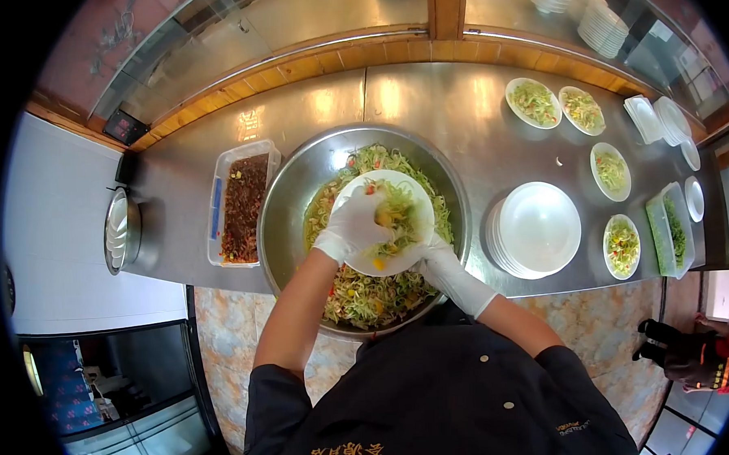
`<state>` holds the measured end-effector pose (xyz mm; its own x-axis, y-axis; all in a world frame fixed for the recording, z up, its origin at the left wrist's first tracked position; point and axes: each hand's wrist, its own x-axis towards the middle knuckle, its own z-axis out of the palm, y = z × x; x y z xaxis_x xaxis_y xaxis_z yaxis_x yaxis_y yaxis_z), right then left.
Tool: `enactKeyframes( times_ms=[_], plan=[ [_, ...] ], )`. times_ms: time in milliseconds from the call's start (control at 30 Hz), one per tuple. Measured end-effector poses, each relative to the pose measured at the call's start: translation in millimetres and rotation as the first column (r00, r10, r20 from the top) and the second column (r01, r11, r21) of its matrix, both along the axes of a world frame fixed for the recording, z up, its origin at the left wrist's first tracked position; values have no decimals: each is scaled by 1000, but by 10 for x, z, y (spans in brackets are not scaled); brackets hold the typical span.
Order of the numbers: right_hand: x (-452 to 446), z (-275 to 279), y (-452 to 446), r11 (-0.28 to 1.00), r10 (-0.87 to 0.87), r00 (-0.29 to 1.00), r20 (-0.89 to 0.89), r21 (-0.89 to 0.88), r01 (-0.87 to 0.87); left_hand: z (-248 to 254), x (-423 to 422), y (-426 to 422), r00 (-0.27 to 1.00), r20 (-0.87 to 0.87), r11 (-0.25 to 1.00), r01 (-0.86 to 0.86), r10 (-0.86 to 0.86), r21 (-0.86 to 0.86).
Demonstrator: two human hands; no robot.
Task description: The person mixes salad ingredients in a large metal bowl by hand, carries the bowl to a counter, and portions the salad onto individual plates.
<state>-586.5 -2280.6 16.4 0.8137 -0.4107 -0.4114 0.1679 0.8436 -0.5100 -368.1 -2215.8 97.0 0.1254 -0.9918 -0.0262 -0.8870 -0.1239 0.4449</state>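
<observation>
A large steel bowl [279, 219] holds a mixed shredded salad [376, 300] of green and pale strips with red and yellow bits. Over it is a white plate [418, 253] with a portion of the same salad on it. My gloved left hand [355, 224] lies over the plate's left side, fingers bent against the salad, some of them hidden in it. At the plate's lower right edge, my gloved right hand [450, 274] grips the rim, its fingers partly hidden under the plate.
To the right stands a stack of white plates [539, 228]. Beyond it are several filled plates [610, 172] and a tub of greens [678, 230]. A tub of dark red sauce [245, 204] sits left of the bowl. A person [712, 359] is at the far lower right.
</observation>
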Motion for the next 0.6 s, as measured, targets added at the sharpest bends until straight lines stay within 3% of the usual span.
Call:
enactKeyframes(
  times_ms=[133, 333, 467, 600],
  plan=[
    [32, 16, 51, 999, -28, 997, -69, 44, 31, -22, -114, -9, 999, 43, 998, -34, 31, 54],
    [36, 100, 23, 999, 4, 1000, -21, 35, -4, 310, -82, 52, 999, -34, 981, -12, 19, 194],
    [56, -29, -18, 1000, -14, 996, 93, 19, 12, 692, -53, 136, 999, -29, 1000, -17, 17, -2],
    [16, 339, -89, 1000, -7, 986, 165, 17, 4, 939, 135, 268, 943, -239, 920, -292, 231, -262]
  ],
)
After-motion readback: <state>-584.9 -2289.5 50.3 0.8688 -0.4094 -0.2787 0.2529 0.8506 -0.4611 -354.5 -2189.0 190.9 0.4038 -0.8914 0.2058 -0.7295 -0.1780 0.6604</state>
